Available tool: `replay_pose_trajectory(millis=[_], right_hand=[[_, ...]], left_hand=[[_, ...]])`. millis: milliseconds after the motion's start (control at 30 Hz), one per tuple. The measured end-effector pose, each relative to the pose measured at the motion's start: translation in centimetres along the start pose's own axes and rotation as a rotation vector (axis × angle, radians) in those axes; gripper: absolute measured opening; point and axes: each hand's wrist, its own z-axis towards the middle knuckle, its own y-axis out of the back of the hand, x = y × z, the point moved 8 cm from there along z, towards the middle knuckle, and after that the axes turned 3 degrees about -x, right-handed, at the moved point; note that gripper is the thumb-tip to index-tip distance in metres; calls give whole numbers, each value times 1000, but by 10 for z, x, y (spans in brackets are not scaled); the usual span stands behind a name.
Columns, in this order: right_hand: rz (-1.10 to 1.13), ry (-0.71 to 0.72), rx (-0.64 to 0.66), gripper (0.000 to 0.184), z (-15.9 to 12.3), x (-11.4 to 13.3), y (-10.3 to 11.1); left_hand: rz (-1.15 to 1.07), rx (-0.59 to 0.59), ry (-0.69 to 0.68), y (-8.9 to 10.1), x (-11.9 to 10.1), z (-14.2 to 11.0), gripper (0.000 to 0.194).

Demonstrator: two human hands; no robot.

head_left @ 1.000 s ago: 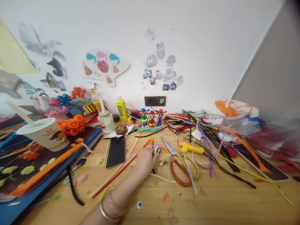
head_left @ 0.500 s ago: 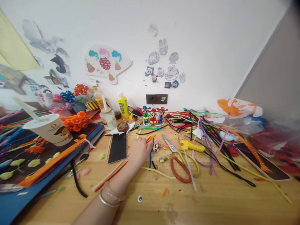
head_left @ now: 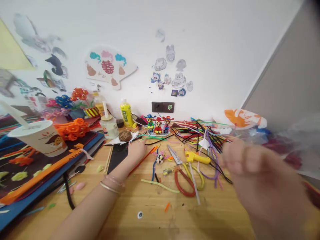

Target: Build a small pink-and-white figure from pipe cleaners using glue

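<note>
My left hand rests by the right edge of a black phone, its fingers bent down and mostly hidden behind the back of the hand. A red fuzzy stem with an orange end lies just to its right. Close by sits a small round black-and-white piece with pink parts. My right hand hangs large and smeared by motion at the right, in the air near the camera, fingers seemingly curled. Between the hands lie scissors with red and yellow loops and a yellow glue gun.
Three small hatted figures stand on a tray by the wall. Many coloured stems pile up behind the glue gun. At left stand a paper cup, a jar and a yellow bottle. A googly eye lies in front.
My right hand has come into view from the right, moving fast. My left hand has shifted left and slightly away, now beside the phone. The camera view has turned a little rightward.
</note>
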Motion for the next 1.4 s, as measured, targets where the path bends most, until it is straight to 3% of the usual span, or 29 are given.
replay_pose_trajectory(millis=[100, 233, 367, 533, 700, 967, 1133, 1233, 1333, 1400], right_hand=[[2, -66, -9, 29, 10, -43, -10], [-238, -295, 156, 29, 3, -127, -32], [-283, -351, 229, 32, -14, -165, -45], [-239, -377, 232, 33, -26, -174, -47], [-194, -397, 188, 37, -27, -181, -42], [-171, -408, 177, 40, -31, -184, -47], [-203, -381, 155, 40, -28, -183, -44], [-224, -395, 133, 40, -27, -186, -40], [-229, -415, 119, 42, -27, -185, -38], [-224, -411, 105, 43, -26, -183, -36]], left_hand=[[-4, 43, 4, -7, 4, 14, 26], [11, 38, 26, -14, 8, 21, 31], [34, 40, -1, -16, 4, 27, 28], [64, 66, -45, -12, -7, 33, 26], [53, -55, -79, 11, -17, 35, 20], [-168, -469, -39, 75, -14, 21, 18], [-414, -757, 94, 109, 12, -7, 22], [-702, -1028, 153, 131, 32, -31, 18], [-648, -1157, 191, 151, 36, -50, 16], [-540, -1165, 141, 160, 27, -58, 15]])
